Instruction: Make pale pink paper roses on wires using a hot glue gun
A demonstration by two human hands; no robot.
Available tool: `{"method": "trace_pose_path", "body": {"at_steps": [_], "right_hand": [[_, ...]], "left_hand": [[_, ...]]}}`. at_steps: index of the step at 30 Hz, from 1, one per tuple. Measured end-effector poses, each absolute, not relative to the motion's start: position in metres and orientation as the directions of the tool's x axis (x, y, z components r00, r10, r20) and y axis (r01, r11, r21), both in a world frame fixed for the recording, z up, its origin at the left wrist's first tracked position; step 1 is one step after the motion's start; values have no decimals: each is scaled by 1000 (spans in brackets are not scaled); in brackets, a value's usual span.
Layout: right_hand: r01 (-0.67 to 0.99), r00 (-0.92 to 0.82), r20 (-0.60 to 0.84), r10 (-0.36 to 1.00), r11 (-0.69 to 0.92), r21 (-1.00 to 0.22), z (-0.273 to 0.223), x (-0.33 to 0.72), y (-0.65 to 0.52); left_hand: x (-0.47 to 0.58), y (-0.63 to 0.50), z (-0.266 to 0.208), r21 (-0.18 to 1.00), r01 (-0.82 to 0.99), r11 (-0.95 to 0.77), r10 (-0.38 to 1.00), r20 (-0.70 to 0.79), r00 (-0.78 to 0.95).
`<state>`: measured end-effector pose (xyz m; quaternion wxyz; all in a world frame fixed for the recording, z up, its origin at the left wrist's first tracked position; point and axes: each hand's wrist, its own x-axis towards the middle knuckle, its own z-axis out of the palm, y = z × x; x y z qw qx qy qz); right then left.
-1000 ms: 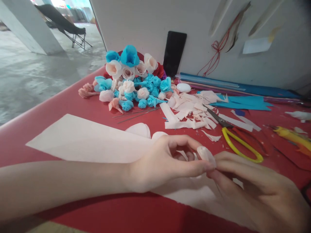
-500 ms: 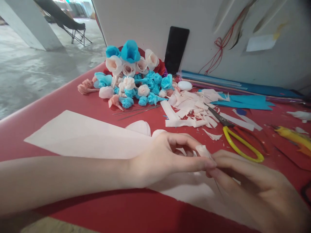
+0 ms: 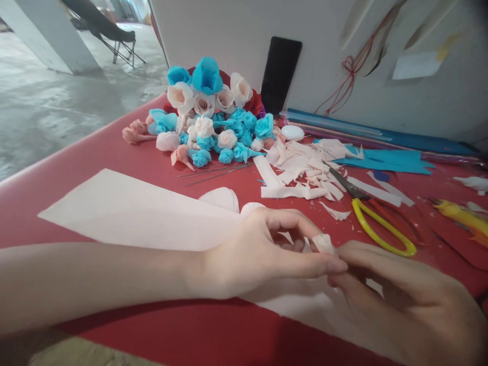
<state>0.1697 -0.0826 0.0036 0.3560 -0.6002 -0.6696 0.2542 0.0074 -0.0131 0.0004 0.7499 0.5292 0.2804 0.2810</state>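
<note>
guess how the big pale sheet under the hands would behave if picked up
The pale sheet is probably light and floppy, since it looks paper-thin. It may tear easily, judging by the ragged, similarly pale scraps nearby.

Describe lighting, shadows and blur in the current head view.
Head view: pale glare patches the floor at upper left, while the picture's top right corner darkens; head view: shadow lies on the red table below the left forearm; head view: the small pale piece between left hand and right hand is too soft for fine detail.
</note>
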Motion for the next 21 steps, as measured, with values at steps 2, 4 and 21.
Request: {"method": "trace_pose_path", "body": {"at_steps": [2,4,21], "right_hand": [[655,-63,264,962,240,-717,3,171,-81],[674,-95,351,931,320,-666,3,172,-80],[696,-357,255,899,438,-569,23,190,-65]], "left_hand": [[7,-13,1,963,-107,248,727,-112,677],[7,-13,2,976,-88,199,743,-92,663],[5,-5,6,983,172,-63,750,-67,658]]}}
